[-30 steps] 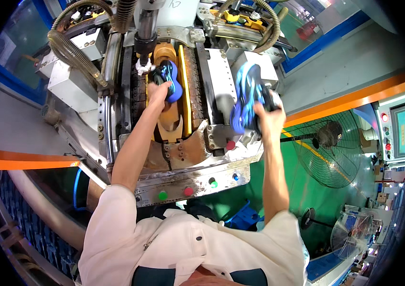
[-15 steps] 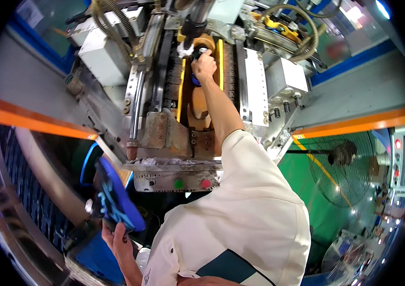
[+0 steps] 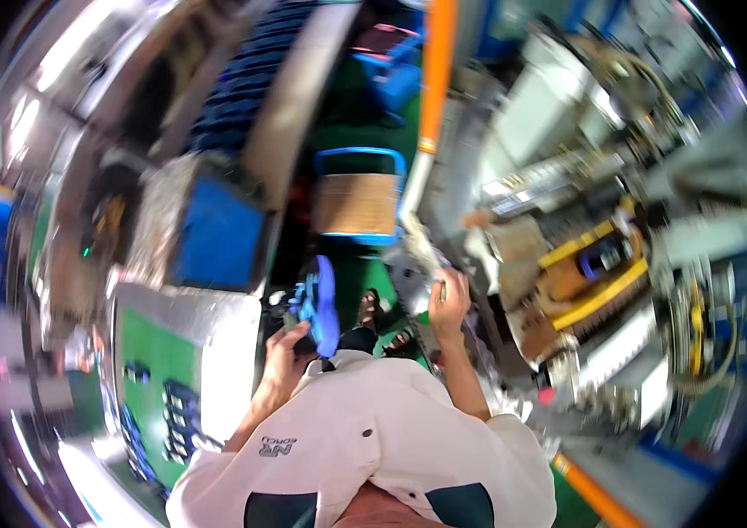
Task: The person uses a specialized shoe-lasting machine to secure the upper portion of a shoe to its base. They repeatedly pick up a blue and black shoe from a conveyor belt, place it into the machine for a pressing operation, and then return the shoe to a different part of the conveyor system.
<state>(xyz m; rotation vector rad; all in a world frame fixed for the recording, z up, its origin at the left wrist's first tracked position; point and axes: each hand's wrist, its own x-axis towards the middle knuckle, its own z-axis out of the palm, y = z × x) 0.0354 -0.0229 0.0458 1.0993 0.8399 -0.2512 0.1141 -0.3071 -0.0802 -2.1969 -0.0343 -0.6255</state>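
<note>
My left hand (image 3: 284, 352) is closed on a shoe (image 3: 325, 308) with a bright blue sole and dark upper with light blue laces. The shoe is held upright, sole turned to the right, in front of my torso. My right hand (image 3: 450, 308) is raised beside the machine's front panel, next to a green button (image 3: 424, 318). Its fingers look loosely curled and apart, with nothing visible between them; blur hides whether they touch the panel. Inside the machine, a dark and blue shoe-like piece (image 3: 602, 261) sits between two yellow bars (image 3: 580, 244).
The machine with its red button (image 3: 546, 396) fills the right side. Ahead stands a blue-framed stool (image 3: 358, 204) with a brown top. At left are a blue box (image 3: 219, 233) and a green-topped table (image 3: 146, 352) bearing several dark shoes. An orange rail (image 3: 435, 79) rises ahead.
My view has swung left, away from the machine. My right hand has come out from between the yellow bars to the front panel. The shoe stays in my left hand.
</note>
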